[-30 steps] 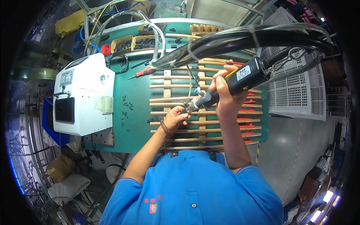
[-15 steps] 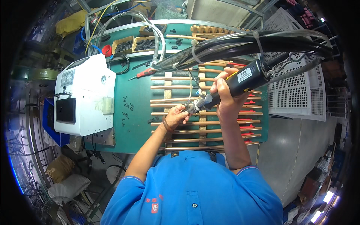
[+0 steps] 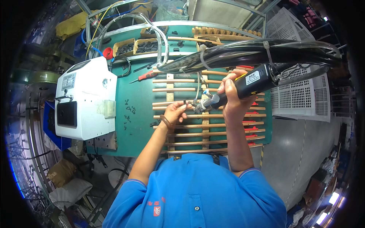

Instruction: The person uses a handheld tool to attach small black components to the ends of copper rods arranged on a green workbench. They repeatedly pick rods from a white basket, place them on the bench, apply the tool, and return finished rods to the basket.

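My right hand (image 3: 232, 98) is wrapped round a black powered screwdriver (image 3: 251, 83), a handheld tool with a silvery metal nose (image 3: 207, 103) pointing left. A bundle of clear and black hoses (image 3: 243, 53) trails from it overhead. Just left of the nose, my left hand (image 3: 175, 113) pinches a small dark piece (image 3: 185, 102) between thumb and finger; its exact kind is too small to tell. Beneath both hands lie several copper-coloured rods (image 3: 216, 133) in parallel rows across two light strips (image 3: 205, 129). Red pieces (image 3: 251, 129) sit by their right ends.
On the green tabletop (image 3: 142, 95), a white machine (image 3: 86, 95) stands at left, beside scattered small black pieces (image 3: 129, 108). A red-handled screwdriver (image 3: 146, 76) lies farther back. Trays of black parts (image 3: 146, 46) are behind a metal rail. White perforated crates (image 3: 300, 95) stand at right.
My left hand has drawn slightly left and up, away from the tool's nose, and a small dark piece now shows in its fingers. The powered screwdriver has shifted slightly right.
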Available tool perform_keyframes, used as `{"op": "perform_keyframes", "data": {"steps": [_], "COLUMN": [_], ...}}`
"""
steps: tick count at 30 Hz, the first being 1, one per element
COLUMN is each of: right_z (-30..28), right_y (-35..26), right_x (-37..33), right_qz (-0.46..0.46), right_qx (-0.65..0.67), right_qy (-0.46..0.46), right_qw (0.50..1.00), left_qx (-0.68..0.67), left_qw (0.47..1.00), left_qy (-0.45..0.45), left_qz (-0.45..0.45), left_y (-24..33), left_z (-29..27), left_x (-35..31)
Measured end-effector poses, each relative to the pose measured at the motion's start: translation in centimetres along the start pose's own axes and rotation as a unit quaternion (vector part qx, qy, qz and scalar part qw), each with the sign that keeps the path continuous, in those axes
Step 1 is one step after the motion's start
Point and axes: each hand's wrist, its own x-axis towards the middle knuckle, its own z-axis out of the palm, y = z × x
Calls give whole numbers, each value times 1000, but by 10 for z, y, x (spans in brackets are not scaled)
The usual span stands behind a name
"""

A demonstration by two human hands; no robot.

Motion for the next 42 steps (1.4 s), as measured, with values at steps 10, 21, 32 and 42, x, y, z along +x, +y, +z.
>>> {"op": "perform_keyframes", "data": {"steps": [10,21,32,42], "right_z": [-24,-17,-25,-29], "right_y": [12,31,44,51], "right_x": [31,23,15,17], "right_qz": [-72,-67,-62,-78], "right_qx": [-33,-59,-124,-134], "right_qy": [39,4,13,14], "right_qw": [996,996,990,988], "left_qx": [615,674,690,681], "left_qw": [721,661,651,660], "left_qy": [102,69,45,43], "left_qz": [303,322,314,315], "left_y": [-6,-15,-10,-11], "left_z": [43,39,38,36], "left_x": [30,44,46,47]}}
